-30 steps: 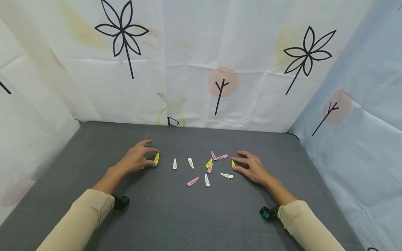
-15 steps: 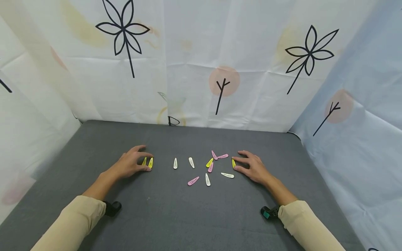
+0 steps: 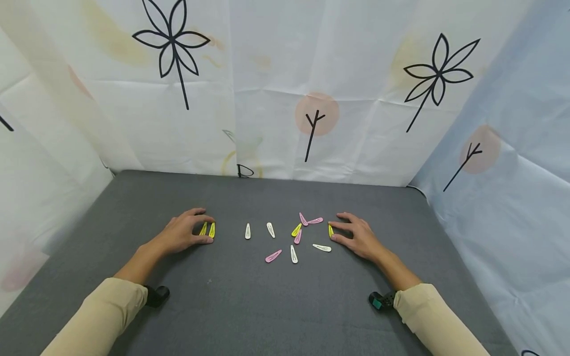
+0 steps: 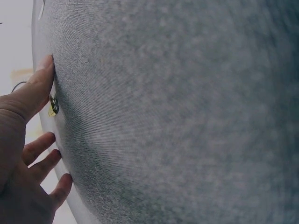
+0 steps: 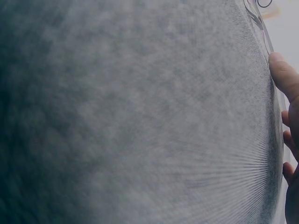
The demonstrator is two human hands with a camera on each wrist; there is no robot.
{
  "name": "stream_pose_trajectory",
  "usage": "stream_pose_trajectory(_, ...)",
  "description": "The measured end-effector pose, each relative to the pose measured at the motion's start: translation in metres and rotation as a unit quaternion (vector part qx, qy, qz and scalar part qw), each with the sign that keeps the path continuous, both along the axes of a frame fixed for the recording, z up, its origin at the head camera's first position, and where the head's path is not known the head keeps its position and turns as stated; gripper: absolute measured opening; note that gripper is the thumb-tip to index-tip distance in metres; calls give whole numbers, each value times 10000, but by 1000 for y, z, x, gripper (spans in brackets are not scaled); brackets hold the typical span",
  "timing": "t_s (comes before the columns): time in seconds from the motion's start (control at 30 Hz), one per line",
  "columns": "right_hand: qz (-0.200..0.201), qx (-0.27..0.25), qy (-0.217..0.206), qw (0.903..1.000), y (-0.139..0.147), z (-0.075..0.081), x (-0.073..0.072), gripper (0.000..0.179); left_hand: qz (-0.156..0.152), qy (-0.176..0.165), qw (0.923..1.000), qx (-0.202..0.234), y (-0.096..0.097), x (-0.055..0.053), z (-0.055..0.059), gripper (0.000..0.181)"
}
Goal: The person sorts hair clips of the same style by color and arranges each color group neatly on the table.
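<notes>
In the head view my left hand (image 3: 181,231) spans a yellow snap hair clip (image 3: 212,230) between thumb and index fingertip, on the cloth at the left. Close beside it, inside the curve of the hand, lies a second yellow clip (image 3: 203,229). My right hand (image 3: 359,240) holds another yellow clip (image 3: 331,231) by its two ends, at the right of the group. The left wrist view shows a bit of yellow clip (image 4: 52,107) past the thumb (image 4: 37,88). At the right wrist view's edge my thumb (image 5: 282,74) hides the held clip.
Between the hands lie white clips (image 3: 248,231), pink clips (image 3: 273,256) and one yellow clip (image 3: 296,230), some touching. Grey cloth (image 3: 249,306) covers the table. A patterned white curtain (image 3: 276,128) closes off the back and sides.
My left hand has moved left with its yellow clip, bringing it next to the other yellow one, and has nearly stopped. The right hand and the middle clips stay in place.
</notes>
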State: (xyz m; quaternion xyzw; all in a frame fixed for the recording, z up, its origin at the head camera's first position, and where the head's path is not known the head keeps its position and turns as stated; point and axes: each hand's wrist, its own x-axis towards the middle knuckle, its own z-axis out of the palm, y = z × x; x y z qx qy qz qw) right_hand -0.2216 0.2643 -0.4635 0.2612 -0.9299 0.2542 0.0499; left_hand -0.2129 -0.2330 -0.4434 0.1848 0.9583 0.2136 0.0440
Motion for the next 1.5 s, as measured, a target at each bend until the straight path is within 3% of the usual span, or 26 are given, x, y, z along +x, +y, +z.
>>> stream_pose_trajectory(0.9,16,-53,9,10000,0,0,0,45,29,-21,10000,-59,1,-1,2,56)
stream_pose_trajectory(1.2,56,-31,-54,10000,0,3,-1,44,-90,-156,9997,-134,5,-4,9,61)
stream_pose_trajectory(1.33,60,-18,-96,9999,0,3,-1,44,-175,-233,9995,-107,10,-5,13,65)
stream_pose_trajectory(1.5,21,-10,-102,9999,0,2,0,45,-267,-4,9996,-31,32,-9,16,66)
